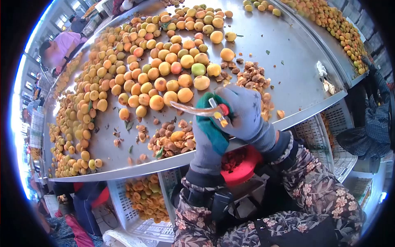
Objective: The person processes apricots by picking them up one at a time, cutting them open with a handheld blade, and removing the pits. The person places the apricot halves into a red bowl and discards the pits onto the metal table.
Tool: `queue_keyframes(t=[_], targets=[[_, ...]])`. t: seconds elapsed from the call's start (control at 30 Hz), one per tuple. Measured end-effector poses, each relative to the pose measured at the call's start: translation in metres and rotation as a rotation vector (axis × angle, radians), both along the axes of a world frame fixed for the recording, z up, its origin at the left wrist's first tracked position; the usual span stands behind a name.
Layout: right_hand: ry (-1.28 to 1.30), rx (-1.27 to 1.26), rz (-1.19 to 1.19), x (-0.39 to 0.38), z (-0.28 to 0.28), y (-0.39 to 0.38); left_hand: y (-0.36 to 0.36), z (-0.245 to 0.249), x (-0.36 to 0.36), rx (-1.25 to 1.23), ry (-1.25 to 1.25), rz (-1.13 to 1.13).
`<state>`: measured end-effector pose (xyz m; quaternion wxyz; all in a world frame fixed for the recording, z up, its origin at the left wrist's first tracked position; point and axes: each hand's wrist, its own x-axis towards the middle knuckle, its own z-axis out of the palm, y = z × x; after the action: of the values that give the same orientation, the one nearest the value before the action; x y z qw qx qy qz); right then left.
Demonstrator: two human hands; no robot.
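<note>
My right hand (246,113), in a grey glove with dark stars, is closed round a small curved-blade knife (191,108) with red and yellow parts near its handle. Its blade points left over the metal table. Close against it is my left hand (210,133), in a grey glove with green over the fingers. These fingers are curled, and whatever they hold is hidden. Both hands are above the table's near edge. Just left of them lies a heap of apricot pits (170,138) with some flesh; another pit heap (253,78) lies beyond the right hand.
Many whole apricots (158,82) spread over the metal table (288,57). Beneath its raised rim stand a crate of halved apricots (148,197), a red basin (240,168) and white crates (314,138). Other people, one in a pink top (66,47), are around the table.
</note>
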<state>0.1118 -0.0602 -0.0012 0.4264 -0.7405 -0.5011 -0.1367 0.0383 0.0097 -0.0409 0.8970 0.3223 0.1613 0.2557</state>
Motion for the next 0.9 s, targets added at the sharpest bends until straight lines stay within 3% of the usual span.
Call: queue_keyframes(t=[0.03, 0.1, 0.23, 0.37, 0.43, 0.47, 0.5, 0.57, 0.63, 0.67, 0.7, 0.77, 0.8, 0.9], targets=[[-0.066, -0.053, -0.007, 0.003, 0.0, 0.001, 0.0, -0.002, 0.002, -0.111, -0.044, -0.026], [-0.079, -0.084, -0.003, 0.008, -0.001, 0.003, 0.006, 0.0, -0.001, -0.082, -0.138, -0.097], [-0.259, -0.064, 0.039, 0.013, 0.002, 0.004, 0.015, -0.004, -0.006, 0.1, -0.057, -0.131], [-0.236, -0.099, 0.081, 0.014, -0.001, 0.009, 0.016, -0.002, -0.009, 0.234, 0.003, -0.18], [-0.084, -0.002, 0.046, 0.013, -0.005, 0.018, 0.011, 0.016, 0.002, -0.136, -0.058, -0.007], [-0.051, 0.046, -0.047, 0.007, -0.006, 0.022, 0.007, 0.008, 0.012, 0.262, -0.182, 0.218], [0.114, 0.167, -0.133, -0.004, -0.007, 0.026, 0.022, -0.013, 0.011, 0.898, 0.144, 0.434], [0.356, 0.475, -0.158, -0.021, -0.008, 0.036, 0.022, -0.012, 0.003, 1.525, 0.358, 0.726], [0.291, 0.327, -0.153, -0.026, -0.005, 0.033, 0.022, -0.014, -0.005, 1.512, 0.393, 0.655], [0.157, 0.229, -0.196, -0.028, 0.001, 0.029, 0.014, -0.008, -0.009, 1.25, 0.414, 0.566], [0.144, 0.261, -0.192, -0.032, 0.007, 0.021, 0.008, -0.003, -0.01, 1.274, 0.394, 0.584], [0.12, 0.044, -0.175, -0.036, 0.016, 0.004, -0.004, 0.009, -0.011, -0.113, -0.111, 0.156], [0.094, 0.099, -0.179, -0.036, 0.013, 0.001, -0.004, 0.016, -0.019, 0.009, -0.09, 0.017], [0.147, 0.144, -0.175, -0.035, 0.018, -0.012, -0.018, 0.051, -0.027, 0.009, 0.036, -0.073]])
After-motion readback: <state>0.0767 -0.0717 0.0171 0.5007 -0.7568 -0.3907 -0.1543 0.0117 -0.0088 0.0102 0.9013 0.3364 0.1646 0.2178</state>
